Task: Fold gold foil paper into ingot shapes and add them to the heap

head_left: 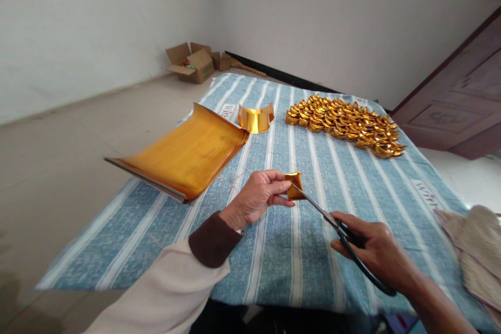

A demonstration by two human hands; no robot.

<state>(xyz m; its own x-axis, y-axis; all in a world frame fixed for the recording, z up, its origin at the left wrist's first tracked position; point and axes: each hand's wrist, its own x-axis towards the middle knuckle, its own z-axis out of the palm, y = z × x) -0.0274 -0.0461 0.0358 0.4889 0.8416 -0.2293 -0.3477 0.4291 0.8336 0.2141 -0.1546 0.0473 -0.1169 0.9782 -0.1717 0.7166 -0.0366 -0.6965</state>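
Observation:
My left hand point(263, 192) pinches a small folded piece of gold foil paper point(296, 188) by its left edge, above the table. In my right hand point(376, 248) is a pair of scissors point(331, 221) with black handles. Their blades point up and left and lie against the foil piece near my left fingertips; whether they are closed I cannot make out. Left of my hands lies a stack of large gold foil sheets point(183, 151) with curled edges. Just beyond it stands a curved gold strip point(255, 119). Many folded gold ingot shapes point(344, 125) sit in rows at the back right.
A blue and white striped cloth point(219, 266) covers the table. A beige towel point(479, 250) lies at its right edge. Open cardboard boxes point(201, 65) stand on the floor beyond the far left corner. A panelled door or cabinet point(457, 99) is at the right.

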